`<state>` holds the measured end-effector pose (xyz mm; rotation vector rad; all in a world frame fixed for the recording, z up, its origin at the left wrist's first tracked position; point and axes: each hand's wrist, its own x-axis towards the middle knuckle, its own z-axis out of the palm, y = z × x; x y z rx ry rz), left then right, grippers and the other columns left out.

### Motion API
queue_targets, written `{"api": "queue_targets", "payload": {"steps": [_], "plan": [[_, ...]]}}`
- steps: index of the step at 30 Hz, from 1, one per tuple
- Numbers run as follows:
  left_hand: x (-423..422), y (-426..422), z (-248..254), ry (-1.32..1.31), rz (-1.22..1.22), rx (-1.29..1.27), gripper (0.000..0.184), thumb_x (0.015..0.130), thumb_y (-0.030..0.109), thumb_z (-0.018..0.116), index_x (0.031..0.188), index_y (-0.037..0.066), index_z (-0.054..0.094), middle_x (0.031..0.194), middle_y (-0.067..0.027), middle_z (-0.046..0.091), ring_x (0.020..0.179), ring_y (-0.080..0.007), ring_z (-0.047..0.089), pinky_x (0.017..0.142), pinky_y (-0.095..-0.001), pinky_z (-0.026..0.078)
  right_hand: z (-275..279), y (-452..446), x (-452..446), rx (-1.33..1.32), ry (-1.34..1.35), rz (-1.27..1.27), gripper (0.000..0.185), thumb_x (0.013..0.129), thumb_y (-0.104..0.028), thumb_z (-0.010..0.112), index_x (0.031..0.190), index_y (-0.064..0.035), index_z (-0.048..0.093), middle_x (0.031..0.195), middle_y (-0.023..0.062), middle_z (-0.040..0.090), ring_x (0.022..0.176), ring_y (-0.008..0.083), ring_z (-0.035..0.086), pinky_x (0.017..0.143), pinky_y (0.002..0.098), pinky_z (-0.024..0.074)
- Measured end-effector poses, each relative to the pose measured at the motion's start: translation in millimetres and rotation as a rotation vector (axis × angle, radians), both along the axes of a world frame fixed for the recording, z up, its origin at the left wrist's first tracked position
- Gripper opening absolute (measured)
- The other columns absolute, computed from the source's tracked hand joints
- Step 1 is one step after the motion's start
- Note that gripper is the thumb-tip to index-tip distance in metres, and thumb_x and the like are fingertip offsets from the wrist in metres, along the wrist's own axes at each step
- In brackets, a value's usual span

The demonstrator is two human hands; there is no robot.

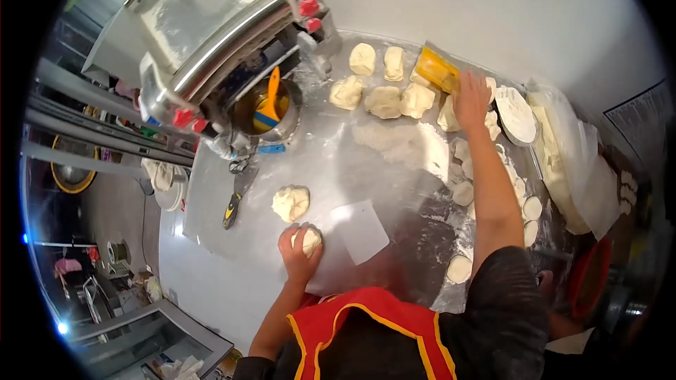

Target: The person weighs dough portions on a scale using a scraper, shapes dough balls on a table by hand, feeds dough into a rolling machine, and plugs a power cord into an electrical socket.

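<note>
Head view, the only one I've got: my left hand (300,256) is down at 7 o'clock, curled around a dough ball (310,241) on the steel bench (317,162). A bigger lump (291,204) sits just past that hand at its 12, and a white sheet (360,231) lies flat at its 2.

My right hand (472,102) is stretched out to 2 o'clock, right up against a yellow scraper (436,70). Honestly can't tell if the fingers are clamped on it or only resting there. More dough pieces (384,102) are bunched between 12 and 1, to the left of the scraper. A white oval dish (516,116) is at that hand's 3 or so, and floury dough rounds (460,269) are scattered from about 3 to 4 o'clock, the lowest one near my right sleeve (508,288).

Over at 10 there's a metal pot (290,125) with an orange-handled brush (273,88) standing in it, tucked beside the big roller machine (211,21) at 11. A black-and-yellow-handled spatula (231,211) lies at 8, left of the bigger lump.
</note>
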<state>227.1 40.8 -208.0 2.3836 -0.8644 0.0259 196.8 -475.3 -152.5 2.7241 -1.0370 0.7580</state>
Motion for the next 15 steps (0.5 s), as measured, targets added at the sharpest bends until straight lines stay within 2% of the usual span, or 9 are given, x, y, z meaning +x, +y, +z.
{"api": "queue_targets", "payload": {"steps": [1, 3, 5, 7, 10, 11, 13, 15], "plan": [[0.9, 1.5, -5.7, 0.012, 0.007, 0.007, 0.058, 0.065, 0.019, 0.076, 0.118, 0.009, 0.056, 0.123, -0.0146, 0.047, 0.116, -0.0361, 0.042, 0.098, -0.0465, 0.034, -13.1, -10.1, -10.8, 0.129, -0.048, -0.013, 0.056, 0.077, -0.022, 0.069, 0.127, -0.0062, 0.049, 0.131, 0.0138, 0.049, 0.13, 0.0377, 0.035, 0.107, 0.0524, 0.0253], [1.1, 3.6, -13.7, -0.026, -0.004, -0.017, 0.059, 0.066, 0.02, 0.076, 0.119, 0.009, 0.054, 0.124, -0.0147, 0.047, 0.116, -0.037, 0.041, 0.098, -0.0473, 0.033, -27.0, -17.9, -49.1, 0.423, -0.017, -0.148, 0.06, 0.075, -0.031, 0.071, 0.125, -0.0045, 0.051, 0.134, 0.0176, 0.046, 0.131, 0.0398, 0.032, 0.108, 0.0507, 0.0235], [0.2, 5.4, -17.3, -0.065, -0.013, -0.016, 0.059, 0.068, 0.021, 0.075, 0.121, 0.01, 0.052, 0.125, -0.0149, 0.045, 0.116, -0.0385, 0.041, 0.099, -0.0487, 0.032, -30.5, -5.3, -70.3, 0.556, 0.012, -0.254, 0.068, 0.073, -0.042, 0.072, 0.125, -0.0028, 0.053, 0.137, 0.0214, 0.042, 0.133, 0.0415, 0.028, 0.11, 0.0491, 0.0215], [0.4, 7.7, -19.8, -0.074, -0.008, 0.007, 0.059, 0.068, 0.022, 0.075, 0.121, 0.01, 0.052, 0.125, -0.015, 0.045, 0.116, -0.0385, 0.041, 0.099, -0.0487, 0.032, -30.1, 5.0, -75.8, 0.52, 0.033, -0.325, 0.08, 0.069, -0.055, 0.072, 0.125, -0.0012, 0.053, 0.141, 0.025, 0.037, 0.134, 0.0429, 0.025, 0.111, 0.0476, 0.0191], [0.7, 3.5, -24.4, -0.075, -0.011, -0.015, 0.058, 0.068, 0.023, 0.075, 0.12, 0.01, 0.053, 0.124, -0.0152, 0.045, 0.115, -0.0386, 0.041, 0.099, -0.0488, 0.033, -37.4, 2.0, -62.5, 0.529, 0.029, -0.327, 0.096, 0.064, -0.07, 0.067, 0.13, -0.0022, 0.05, 0.142, 0.0273, 0.034, 0.137, 0.0377, 0.024, 0.112, 0.0487, 0.0141], [1.2, 8.0, -24.4, -0.072, -0.003, -0.014, 0.058, 0.068, 0.023, 0.075, 0.12, 0.01, 0.053, 0.124, -0.0153, 0.045, 0.115, -0.0386, 0.042, 0.098, -0.0489, 0.033, -36.1, 1.4, -58.6, 0.601, 0.106, -0.35, 0.102, 0.066, -0.075, 0.06, 0.134, -0.0008, 0.045, 0.146, 0.0271, 0.028, 0.14, 0.0378, 0.017, 0.113, 0.0506, 0.0067], [1.3, 5.9, -20.1, -0.06, 0.011, 0.014, 0.057, 0.069, 0.024, 0.075, 0.12, 0.01, 0.054, 0.123, -0.0167, 0.046, 0.115, -0.0387, 0.042, 0.097, -0.0486, 0.034, -52.3, -4.3, -52.8, 0.599, 0.145, -0.283, 0.11, 0.065, -0.079, 0.055, 0.136, 0.003, 0.041, 0.146, 0.0267, 0.029, 0.14, 0.037, 0.017, 0.113, 0.0512, 0.0033], [0.0, 3.7, -16.9, -0.042, 0.032, 0.013, 0.056, 0.069, 0.025, 0.076, 0.118, 0.009, 0.055, 0.122, -0.0179, 0.049, 0.113, -0.0396, 0.045, 0.097, -0.0496, 0.035, -60.9, -13.6, -48.4, 0.672, 0.177, -0.215, 0.104, 0.065, -0.074, 0.061, 0.131, 0.0056, 0.046, 0.142, 0.0289, 0.034, 0.138, 0.0367, 0.021, 0.112, 0.0507, 0.0063]]}}
